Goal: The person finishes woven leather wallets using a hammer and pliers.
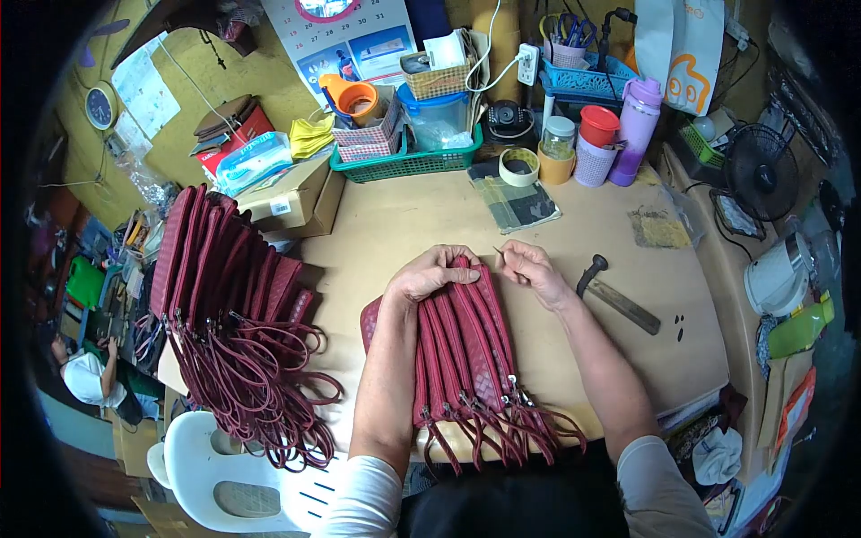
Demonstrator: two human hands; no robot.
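Observation:
A row of dark red zippered pouches point(462, 345) lies on the table in front of me, their wrist straps point(489, 430) hanging toward the front edge. My left hand point(437, 273) pinches the far end of one pouch near the top of the row. Just to the right, my right hand point(532, 272) is closed, with a small thin pointed item between thumb and finger, too small to name. It is held a little apart from the pouches. A larger pile of similar red pouches point(211, 260) stands at the left, straps tangled below it.
A hammer point(619, 296) lies right of my right hand. Behind are a notebook point(513, 199), a tape roll point(518, 167), a green basket point(408, 163), cups and a purple bottle point(637, 130). A white chair point(220, 471) stands front left; another person point(90, 378) is far left.

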